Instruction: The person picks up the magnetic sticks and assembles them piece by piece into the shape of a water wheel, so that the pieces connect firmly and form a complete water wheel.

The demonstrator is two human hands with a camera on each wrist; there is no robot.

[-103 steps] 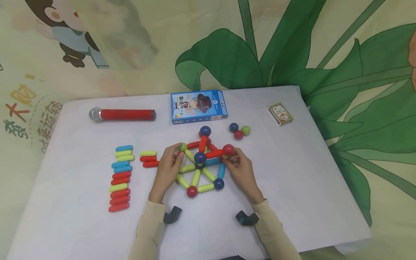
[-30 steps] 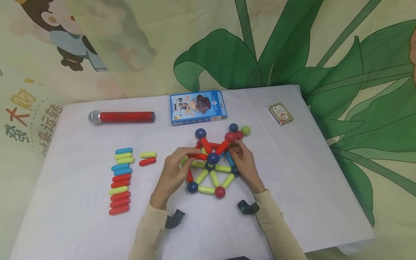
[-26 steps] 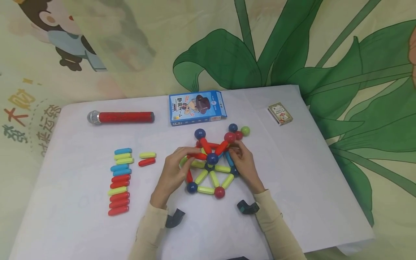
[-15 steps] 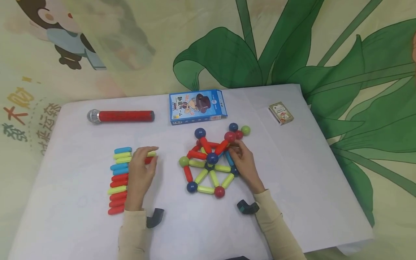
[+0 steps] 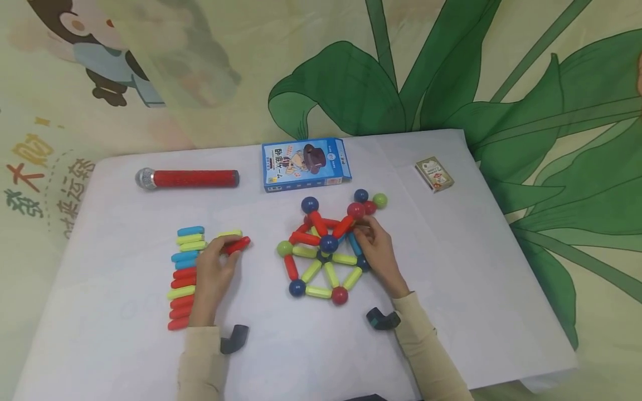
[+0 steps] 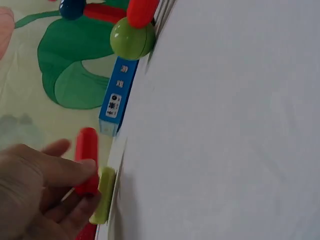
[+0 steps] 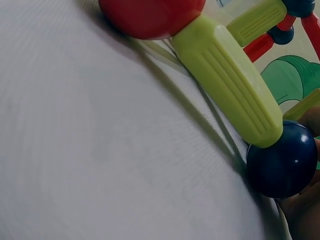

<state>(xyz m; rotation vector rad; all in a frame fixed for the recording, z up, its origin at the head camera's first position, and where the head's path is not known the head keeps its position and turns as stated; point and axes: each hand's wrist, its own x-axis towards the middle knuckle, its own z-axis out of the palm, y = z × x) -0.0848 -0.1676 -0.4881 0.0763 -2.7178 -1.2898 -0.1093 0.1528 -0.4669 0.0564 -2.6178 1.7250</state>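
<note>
Beside the row of sticks [image 5: 184, 273], the left hand [image 5: 213, 273] pinches a red stick [image 5: 238, 245]! Over at the ball-and-stick frame [image 5: 329, 244], the right hand [image 5: 379, 250] grips the right side.

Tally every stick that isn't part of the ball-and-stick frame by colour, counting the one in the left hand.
Red sticks: 6 (5 in the long column, 1 in the left hand)
Yellow-green sticks: 4 (3 in the column, 1 apart, partly covered)
Blue sticks: 3 (all in the column)
Total: 13
</note>
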